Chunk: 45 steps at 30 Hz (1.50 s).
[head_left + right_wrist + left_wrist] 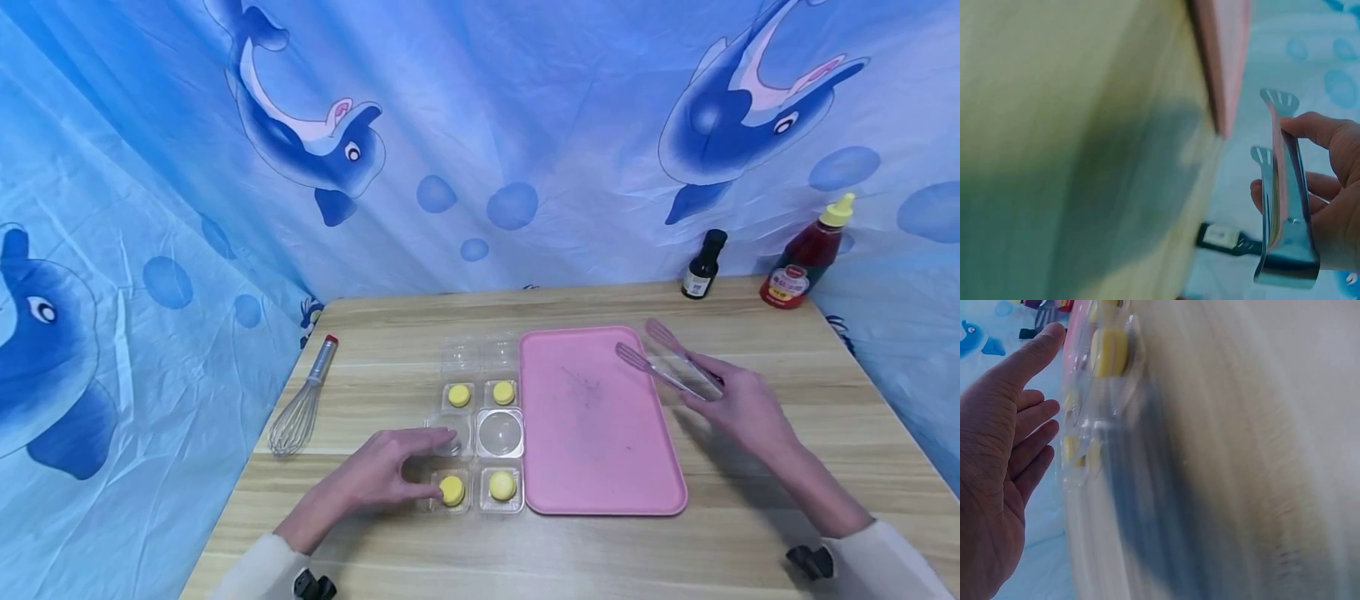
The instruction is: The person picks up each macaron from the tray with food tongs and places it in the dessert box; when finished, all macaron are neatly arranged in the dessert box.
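Head view: lower centre, L hand (390, 468), thumb & fingers spread, is by clear boxes (500, 433) w/ yellow cookies (452, 491); contact unclear. At R, R hand (738, 410) pinches tongs (675, 382) near pink tray (600, 450).

L wrist view: hand at L grips nothing; a thumb bump could prob. tip a light box.

R wrist view: lower R, tongs' arms apart; overhard squeeze might crack a cookie.

Above the middle of the pink tray (600, 450), room was left; leftward, passage was obstructed by clear containers (500, 434).
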Available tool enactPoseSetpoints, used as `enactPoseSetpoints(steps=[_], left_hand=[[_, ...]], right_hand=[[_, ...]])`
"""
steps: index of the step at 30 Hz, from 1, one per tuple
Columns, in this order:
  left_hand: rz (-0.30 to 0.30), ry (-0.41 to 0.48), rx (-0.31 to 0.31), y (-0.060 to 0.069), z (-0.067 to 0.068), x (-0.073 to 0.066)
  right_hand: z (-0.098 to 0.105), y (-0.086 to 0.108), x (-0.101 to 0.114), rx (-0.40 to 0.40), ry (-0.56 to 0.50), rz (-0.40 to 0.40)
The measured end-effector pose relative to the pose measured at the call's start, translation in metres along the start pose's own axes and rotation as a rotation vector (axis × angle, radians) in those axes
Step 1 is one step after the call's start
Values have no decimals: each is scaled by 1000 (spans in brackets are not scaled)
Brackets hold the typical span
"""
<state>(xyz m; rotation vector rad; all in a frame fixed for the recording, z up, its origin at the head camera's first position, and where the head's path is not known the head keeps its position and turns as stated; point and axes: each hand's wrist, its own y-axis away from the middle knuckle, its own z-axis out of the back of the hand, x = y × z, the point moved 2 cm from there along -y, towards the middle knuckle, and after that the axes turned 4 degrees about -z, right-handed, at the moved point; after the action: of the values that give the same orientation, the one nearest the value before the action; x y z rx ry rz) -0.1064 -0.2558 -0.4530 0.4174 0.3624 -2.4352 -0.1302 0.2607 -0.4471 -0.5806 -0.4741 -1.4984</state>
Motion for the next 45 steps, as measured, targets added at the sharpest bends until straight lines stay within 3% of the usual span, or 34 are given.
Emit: enactPoseSetpoints(steps=[6,13,29,35,37,41,45], left_hand=[[-33,-39,-28,-8,9,7],[-65,-34,-53,-20,17,18],[36,-84,-84,-65,30,56],[177,-68,-38,-81,37,70],[212,-61,-21,-86,40,73],[240,-48,-13,-99,45,78],[247,-62,9,-114,47,83]], right_hand=[[2,0,-27,-91,50,-26],[0,3,-41,-128,91,-99],[-6,8,-52,-59,110,-185],[-3,8,-44,-36,157,-226],[-1,8,-36,-58,180,-203],[1,4,-6,-117,180,-65],[-2,-5,35,-26,69,73]])
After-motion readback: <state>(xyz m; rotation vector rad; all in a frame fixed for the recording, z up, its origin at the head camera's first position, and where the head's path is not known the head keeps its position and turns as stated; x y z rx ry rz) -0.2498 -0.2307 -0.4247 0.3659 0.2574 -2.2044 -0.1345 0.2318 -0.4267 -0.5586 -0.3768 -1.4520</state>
